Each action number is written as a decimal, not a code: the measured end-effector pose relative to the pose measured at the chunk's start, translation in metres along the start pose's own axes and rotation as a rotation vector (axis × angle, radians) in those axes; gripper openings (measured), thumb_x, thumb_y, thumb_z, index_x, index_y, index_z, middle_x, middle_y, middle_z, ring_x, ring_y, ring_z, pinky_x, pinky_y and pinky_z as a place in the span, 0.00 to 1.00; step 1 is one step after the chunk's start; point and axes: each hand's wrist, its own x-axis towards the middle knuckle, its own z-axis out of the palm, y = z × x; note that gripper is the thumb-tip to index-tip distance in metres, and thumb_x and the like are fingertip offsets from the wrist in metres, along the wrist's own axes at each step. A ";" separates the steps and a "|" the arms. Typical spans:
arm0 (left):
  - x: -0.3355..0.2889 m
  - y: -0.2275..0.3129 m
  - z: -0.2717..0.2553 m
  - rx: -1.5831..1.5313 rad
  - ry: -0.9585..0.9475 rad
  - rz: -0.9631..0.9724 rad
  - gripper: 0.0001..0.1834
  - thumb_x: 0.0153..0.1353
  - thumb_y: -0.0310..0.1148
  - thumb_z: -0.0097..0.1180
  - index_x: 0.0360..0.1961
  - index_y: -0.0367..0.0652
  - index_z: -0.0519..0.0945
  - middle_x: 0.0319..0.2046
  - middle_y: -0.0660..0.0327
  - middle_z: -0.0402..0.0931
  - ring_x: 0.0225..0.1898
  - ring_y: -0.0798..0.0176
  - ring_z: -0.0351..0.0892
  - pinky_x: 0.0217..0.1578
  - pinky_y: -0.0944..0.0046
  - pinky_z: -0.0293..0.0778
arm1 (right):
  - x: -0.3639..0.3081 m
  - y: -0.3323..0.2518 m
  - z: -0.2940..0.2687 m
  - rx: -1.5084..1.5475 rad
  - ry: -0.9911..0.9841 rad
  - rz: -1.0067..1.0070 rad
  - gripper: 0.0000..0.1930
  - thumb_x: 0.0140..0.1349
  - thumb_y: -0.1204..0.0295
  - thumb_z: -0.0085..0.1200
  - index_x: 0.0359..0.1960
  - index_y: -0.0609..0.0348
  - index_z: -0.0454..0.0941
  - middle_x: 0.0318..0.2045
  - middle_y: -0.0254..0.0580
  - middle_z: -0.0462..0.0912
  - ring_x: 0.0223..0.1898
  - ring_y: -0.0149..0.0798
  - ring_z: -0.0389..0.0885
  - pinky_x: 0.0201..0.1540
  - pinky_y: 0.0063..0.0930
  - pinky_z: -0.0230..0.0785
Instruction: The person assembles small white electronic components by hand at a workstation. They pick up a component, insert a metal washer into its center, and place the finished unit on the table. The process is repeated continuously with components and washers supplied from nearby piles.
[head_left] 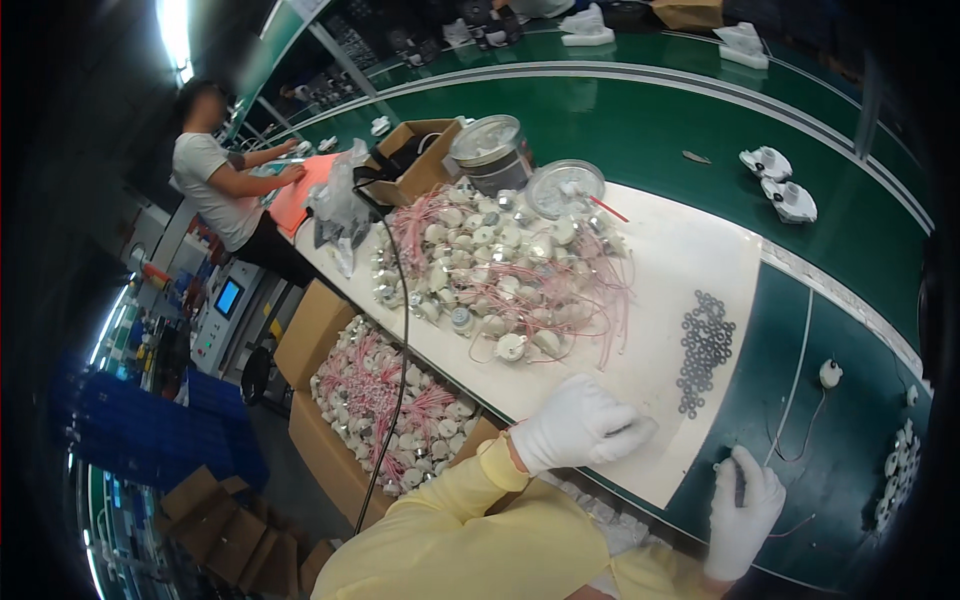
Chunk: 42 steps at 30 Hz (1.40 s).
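Observation:
My left hand [585,425], in a white glove, is over the near edge of the white worktop with its fingers bent together; whatever the fingertips may hold is too small to tell. My right hand [743,512], also gloved, is at the near edge of the green mat [760,400], its fingers curled round something I cannot make out. A thin wire [795,527] shows beside that hand. Farther up the mat stands a small white motor [830,374] with a thin lead. Many small dark grey rings [706,345] lie on the worktop between and beyond my hands.
A heap of white motors with pink wires [510,265] covers the worktop's middle. A metal tin [492,160] and its lid [565,187] stand behind it. Below left, a cardboard box [330,440] holds more motors. A green conveyor [640,120] runs behind; a person [225,175] works at far left.

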 end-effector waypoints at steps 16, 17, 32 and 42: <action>-0.025 -0.007 -0.001 -0.089 0.125 -0.287 0.11 0.60 0.32 0.67 0.43 0.47 0.85 0.22 0.70 0.75 0.25 0.59 0.72 0.34 0.56 0.64 | 0.011 -0.011 -0.035 0.354 -0.120 -0.120 0.16 0.64 0.83 0.56 0.53 0.64 0.80 0.33 0.40 0.89 0.26 0.37 0.88 0.33 0.28 0.78; -0.027 -0.007 -0.001 -0.109 0.159 -0.305 0.12 0.59 0.32 0.68 0.44 0.46 0.85 0.22 0.71 0.74 0.25 0.60 0.71 0.34 0.57 0.63 | 0.014 -0.014 -0.035 0.356 -0.167 -0.101 0.17 0.64 0.83 0.56 0.54 0.65 0.79 0.33 0.40 0.89 0.26 0.37 0.88 0.33 0.28 0.78; -0.025 -0.011 -0.004 -0.215 0.089 -0.372 0.16 0.49 0.43 0.78 0.34 0.56 0.82 0.18 0.73 0.63 0.21 0.63 0.66 0.29 0.58 0.58 | 0.091 -0.037 -0.002 -0.308 -0.422 -0.248 0.19 0.60 0.68 0.67 0.53 0.54 0.81 0.24 0.34 0.84 0.22 0.44 0.81 0.28 0.38 0.67; -0.030 -0.012 -0.004 -0.283 0.100 -0.378 0.18 0.47 0.45 0.78 0.33 0.57 0.80 0.19 0.73 0.60 0.21 0.62 0.61 0.29 0.58 0.57 | 0.128 -0.054 0.004 -0.460 -0.542 -0.435 0.17 0.56 0.74 0.62 0.49 0.54 0.84 0.12 0.35 0.72 0.13 0.42 0.72 0.18 0.37 0.62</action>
